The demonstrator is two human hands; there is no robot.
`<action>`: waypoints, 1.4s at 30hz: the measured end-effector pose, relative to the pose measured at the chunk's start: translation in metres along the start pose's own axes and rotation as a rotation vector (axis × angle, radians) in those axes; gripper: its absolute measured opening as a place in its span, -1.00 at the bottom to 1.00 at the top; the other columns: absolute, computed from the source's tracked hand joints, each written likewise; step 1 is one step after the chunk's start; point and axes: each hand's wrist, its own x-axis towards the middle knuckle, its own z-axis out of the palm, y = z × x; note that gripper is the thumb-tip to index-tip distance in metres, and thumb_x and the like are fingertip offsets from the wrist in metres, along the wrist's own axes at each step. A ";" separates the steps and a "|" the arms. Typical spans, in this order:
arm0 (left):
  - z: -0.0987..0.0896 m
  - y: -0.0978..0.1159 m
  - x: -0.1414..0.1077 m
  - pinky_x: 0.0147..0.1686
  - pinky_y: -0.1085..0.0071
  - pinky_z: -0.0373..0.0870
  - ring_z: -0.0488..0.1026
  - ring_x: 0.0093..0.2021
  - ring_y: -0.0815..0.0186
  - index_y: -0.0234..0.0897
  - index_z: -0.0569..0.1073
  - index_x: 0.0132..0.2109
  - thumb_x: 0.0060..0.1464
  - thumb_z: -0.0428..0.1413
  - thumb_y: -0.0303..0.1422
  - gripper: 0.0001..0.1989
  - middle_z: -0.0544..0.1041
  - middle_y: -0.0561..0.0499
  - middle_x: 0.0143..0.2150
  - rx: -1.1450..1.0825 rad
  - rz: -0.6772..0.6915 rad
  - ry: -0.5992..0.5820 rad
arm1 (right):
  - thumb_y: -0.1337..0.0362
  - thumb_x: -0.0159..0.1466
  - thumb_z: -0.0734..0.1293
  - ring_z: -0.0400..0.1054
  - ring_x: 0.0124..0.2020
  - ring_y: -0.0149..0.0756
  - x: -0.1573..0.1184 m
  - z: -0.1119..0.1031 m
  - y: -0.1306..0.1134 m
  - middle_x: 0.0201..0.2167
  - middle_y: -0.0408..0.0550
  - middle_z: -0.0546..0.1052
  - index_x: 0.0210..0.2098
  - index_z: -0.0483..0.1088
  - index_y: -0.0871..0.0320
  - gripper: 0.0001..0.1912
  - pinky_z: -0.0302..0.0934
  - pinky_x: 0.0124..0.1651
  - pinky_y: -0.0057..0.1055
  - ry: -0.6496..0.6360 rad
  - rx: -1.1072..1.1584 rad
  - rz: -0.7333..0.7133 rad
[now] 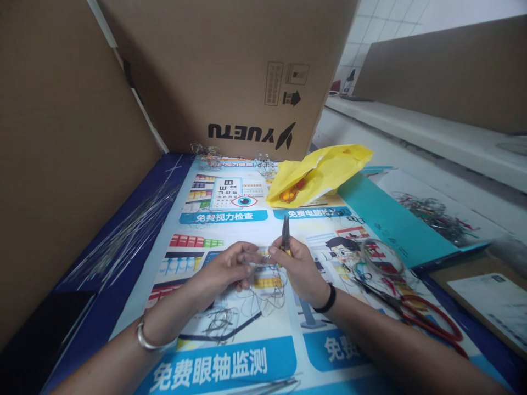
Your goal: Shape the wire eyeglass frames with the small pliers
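Note:
My left hand (233,267) is closed, its fingertips pinching thin wire (263,255) that runs across to the other hand. Small pliers (285,233) with dark jaws and a yellow grip stick up out of my right hand (302,271), whose thumb and finger also press on the wire. Fine loops of wire hang below both hands, over the printed sheet (230,373). A small tangle of cut wire (220,323) lies under my left wrist. What the left fingertips hold exactly is too small to make out.
Red-handled scissors (428,318) and a wire coil (382,258) lie on the right. A yellow bag (325,173) stands behind, by a turquoise box lid (379,219) and a tangled wire pile (436,216). Long straight wires (127,236) lie left; cardboard (230,71) walls the back.

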 end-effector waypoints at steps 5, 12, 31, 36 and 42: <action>-0.001 0.000 0.001 -0.55 0.50 0.19 0.37 -0.51 0.48 -0.25 0.28 -0.02 -0.03 0.15 -0.37 -0.61 0.45 -0.07 -0.15 0.014 -0.023 -0.001 | 0.20 0.12 0.33 0.22 -0.48 -0.43 0.001 -0.001 0.000 -0.57 -0.24 0.35 -0.46 0.29 0.13 -0.84 0.10 -0.32 -0.45 0.010 -0.029 -0.010; 0.002 0.004 -0.001 -0.55 0.50 0.19 0.34 -0.52 0.51 -0.29 0.28 -0.08 -0.05 0.15 -0.38 -0.65 0.42 -0.03 -0.16 0.030 -0.014 0.028 | 0.18 0.11 0.34 0.21 -0.48 -0.44 0.002 -0.002 0.003 -0.56 -0.24 0.35 -0.45 0.29 0.14 -0.83 0.10 -0.34 -0.46 0.004 -0.052 -0.003; -0.001 0.001 0.000 -0.50 0.48 0.21 0.33 -0.52 0.49 -0.30 0.31 -0.12 -0.05 0.18 -0.36 -0.67 0.43 0.05 -0.30 0.021 0.064 0.000 | 0.39 0.16 0.21 0.17 -0.42 -0.36 0.001 -0.006 -0.012 -0.52 -0.14 0.28 -0.48 0.20 0.14 -0.90 0.05 -0.30 -0.37 -0.073 -0.889 -0.695; 0.001 0.003 -0.002 -0.44 0.45 0.25 0.34 -0.49 0.48 -0.31 0.33 -0.17 -0.04 0.17 -0.38 -0.73 0.44 0.04 -0.30 0.069 0.111 -0.008 | 0.43 0.13 0.21 0.22 -0.33 -0.29 0.002 -0.006 -0.014 -0.47 -0.09 0.36 -0.40 0.27 0.15 -0.93 0.04 -0.22 -0.29 -0.100 -0.990 -0.822; 0.001 0.005 -0.003 -0.40 0.41 0.30 0.38 -0.45 0.42 -0.31 0.35 -0.22 -0.06 0.18 -0.39 -0.77 0.43 0.04 -0.33 0.092 0.126 -0.033 | 0.41 0.13 0.20 0.19 -0.34 -0.28 0.002 -0.006 -0.016 -0.47 -0.08 0.35 -0.41 0.29 0.15 -0.93 0.03 -0.22 -0.28 -0.094 -1.034 -0.829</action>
